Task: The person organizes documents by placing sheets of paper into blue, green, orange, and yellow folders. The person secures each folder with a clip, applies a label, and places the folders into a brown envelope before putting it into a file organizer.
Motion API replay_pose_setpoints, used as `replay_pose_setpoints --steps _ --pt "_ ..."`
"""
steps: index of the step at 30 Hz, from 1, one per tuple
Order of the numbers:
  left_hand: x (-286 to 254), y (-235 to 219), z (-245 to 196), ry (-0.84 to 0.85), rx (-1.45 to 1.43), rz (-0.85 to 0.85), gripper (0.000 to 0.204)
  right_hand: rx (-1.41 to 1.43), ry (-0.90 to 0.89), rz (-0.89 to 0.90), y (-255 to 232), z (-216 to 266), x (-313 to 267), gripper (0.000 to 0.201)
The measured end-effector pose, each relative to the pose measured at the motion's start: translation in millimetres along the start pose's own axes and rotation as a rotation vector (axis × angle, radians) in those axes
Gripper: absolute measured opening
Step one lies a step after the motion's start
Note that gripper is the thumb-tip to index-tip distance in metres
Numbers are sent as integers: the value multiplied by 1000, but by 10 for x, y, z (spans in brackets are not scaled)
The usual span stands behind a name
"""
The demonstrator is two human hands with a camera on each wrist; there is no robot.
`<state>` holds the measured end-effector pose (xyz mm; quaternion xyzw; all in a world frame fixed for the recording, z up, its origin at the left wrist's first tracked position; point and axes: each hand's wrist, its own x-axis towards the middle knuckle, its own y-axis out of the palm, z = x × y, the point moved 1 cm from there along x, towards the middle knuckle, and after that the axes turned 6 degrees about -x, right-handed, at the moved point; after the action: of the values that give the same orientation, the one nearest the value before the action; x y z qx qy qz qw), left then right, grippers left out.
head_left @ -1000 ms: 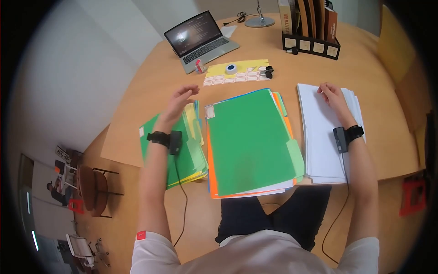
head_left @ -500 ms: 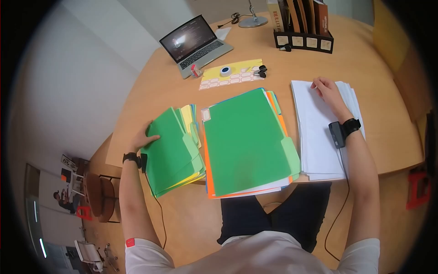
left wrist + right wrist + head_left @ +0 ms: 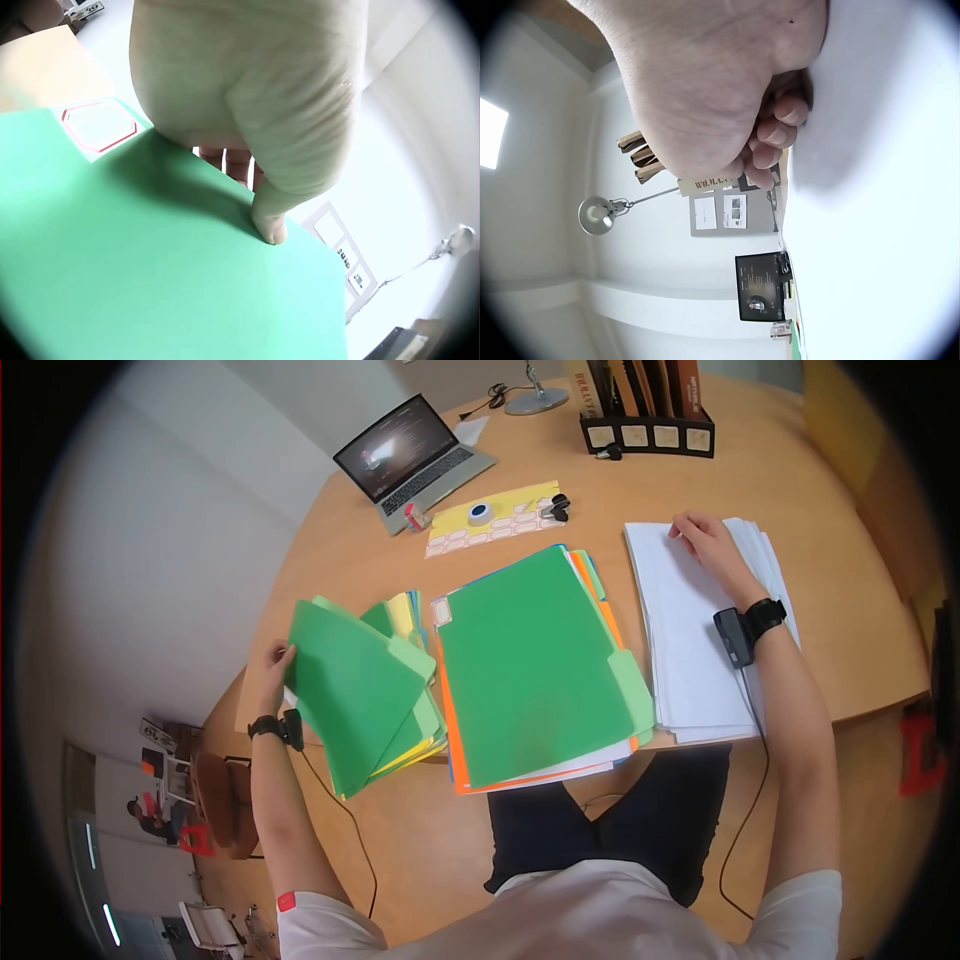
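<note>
My left hand point(image 3: 268, 674) pinches the left edge of a green file folder point(image 3: 348, 685), thumb on top and the other fingers behind it. In the left wrist view a white label point(image 3: 99, 126) with a red border sits at this folder's edge. The folder is raised and tilted over a pile of green, yellow and blue folders point(image 3: 404, 616). My right hand point(image 3: 712, 552) rests on a stack of white paper point(image 3: 690, 670), its fingers loosely curled and holding nothing. Between the hands lies another pile, with a labelled green folder point(image 3: 530, 670) on top and orange and white edges below.
Behind the piles lie a sheet of labels point(image 3: 470, 538), a roll of tape point(image 3: 480, 514) and black-handled scissors point(image 3: 558, 508). Farther back stand a laptop point(image 3: 430, 480), a lamp base point(image 3: 537, 400) and a black book holder point(image 3: 648, 436). The left and middle piles reach the table's front edge.
My left hand came down to the left pile's outer edge, took hold of the top green folder and lifted it. The right hand stayed on the paper. The head view shifted slightly.
</note>
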<state>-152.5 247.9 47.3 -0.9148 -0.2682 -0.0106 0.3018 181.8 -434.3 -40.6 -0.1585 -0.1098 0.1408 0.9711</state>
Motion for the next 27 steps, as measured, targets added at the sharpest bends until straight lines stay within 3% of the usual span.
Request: replay_pose_setpoints --steps 4,7,11,13,15,22,27 --pt "-26 -283 -168 -57 -282 12 15 -11 8 15 -16 -14 13 33" --pt "-64 -406 -493 63 -406 17 14 7 -5 12 -5 -44 18 33" --pt "-76 -145 -890 150 -658 -75 14 3 -33 9 4 -66 33 32" --pt "271 -319 -378 107 -629 68 23 -8 -15 5 1 -93 64 32" --pt "368 125 -435 86 -640 161 26 -20 -12 13 -8 -86 68 32" --pt "348 2330 -1173 101 -567 579 15 -24 -3 -8 -22 -112 88 32" --pt "268 2958 -1540 148 -340 699 11 -15 0 -5 -31 -76 58 34"
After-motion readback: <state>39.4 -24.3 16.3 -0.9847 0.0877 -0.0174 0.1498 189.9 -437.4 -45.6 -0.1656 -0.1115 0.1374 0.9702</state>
